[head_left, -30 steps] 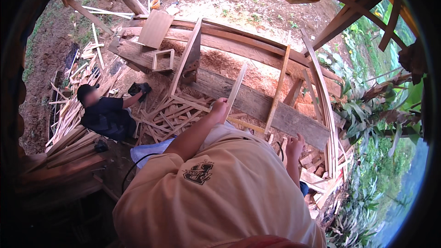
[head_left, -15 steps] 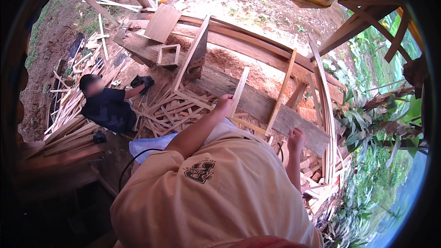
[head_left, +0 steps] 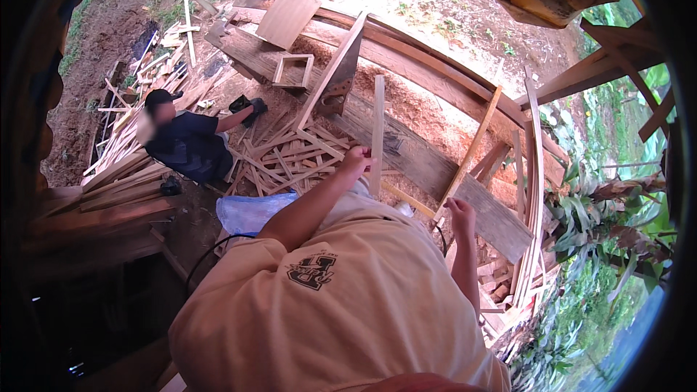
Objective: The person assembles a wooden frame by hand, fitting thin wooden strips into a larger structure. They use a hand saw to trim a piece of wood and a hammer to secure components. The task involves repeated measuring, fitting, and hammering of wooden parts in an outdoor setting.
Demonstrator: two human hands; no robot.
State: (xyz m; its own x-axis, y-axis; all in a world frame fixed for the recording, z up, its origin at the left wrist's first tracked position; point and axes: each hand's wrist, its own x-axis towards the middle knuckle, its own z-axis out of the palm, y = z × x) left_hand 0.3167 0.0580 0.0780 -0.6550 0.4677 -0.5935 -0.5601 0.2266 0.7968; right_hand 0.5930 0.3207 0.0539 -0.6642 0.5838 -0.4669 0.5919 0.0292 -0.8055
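My left hand (head_left: 355, 162) is closed at the edge of a pale wooden slat (head_left: 377, 127), which stands nearly upright in front of my body. Its fingertips grip the slat partway along its length. To the right, my right hand (head_left: 460, 215) has its fingers curled together; whether anything small is in them is hidden. It is close to the near end of a long, narrow yellowish strip (head_left: 472, 145) that slants across a weathered plank bench (head_left: 425, 167). Behind my left hand, a wide board (head_left: 332, 72) stands on edge against the bench.
A small wooden frame (head_left: 293, 70) and a flat panel (head_left: 288, 17) rest at the bench's far left. A co-worker in dark clothes (head_left: 190, 145) crouches at left beside a heap of loose strips (head_left: 279, 163). Long boards (head_left: 536, 189) lean at right, by leafy plants.
The slat in my left hand has swung from a rightward slant to nearly upright. My right hand has shifted slightly inward, its fingers turned toward the bench. The whole view has moved a little.
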